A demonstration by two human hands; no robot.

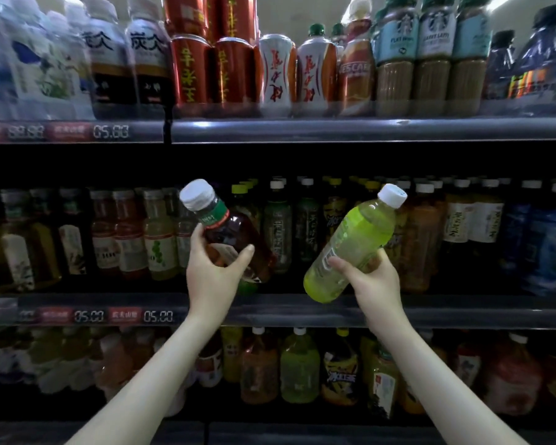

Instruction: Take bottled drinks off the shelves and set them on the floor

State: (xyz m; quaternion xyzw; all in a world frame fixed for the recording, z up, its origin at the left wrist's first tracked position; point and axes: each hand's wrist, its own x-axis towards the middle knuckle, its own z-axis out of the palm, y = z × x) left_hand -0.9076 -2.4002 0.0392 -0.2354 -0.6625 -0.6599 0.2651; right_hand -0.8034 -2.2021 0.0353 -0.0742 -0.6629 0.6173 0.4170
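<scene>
Left hand [212, 268]: grasping the brown tea bottle [228, 232], fingers wrapped round its lower half. Bottle tilted, white cap pointing up-left, most of the body above the hand.

Right hand [371, 277]: grasping the green drink bottle [357, 242] low on the body. Tilted the other way, white cap up-right, base sticking out below-left of the hand.

Both bottles are in the air in front of the middle shelf [302, 311], near each other but apart, caps leaning away from one another. Can't tell whether the brown bottle's base touches the row behind it.

Counts: 2 bottles in hand, 1 each. 3 shelf levels in view, all stocked. Top shelf [334, 130]: 3 Starbucks coffee bottles [434, 56] side by side, 2 white-and-red bottles [294, 72], stacked red cans [206, 69] with 2 at the front of the bottom layer. The middle and bottom rows are too dark and blurred to count.
</scene>
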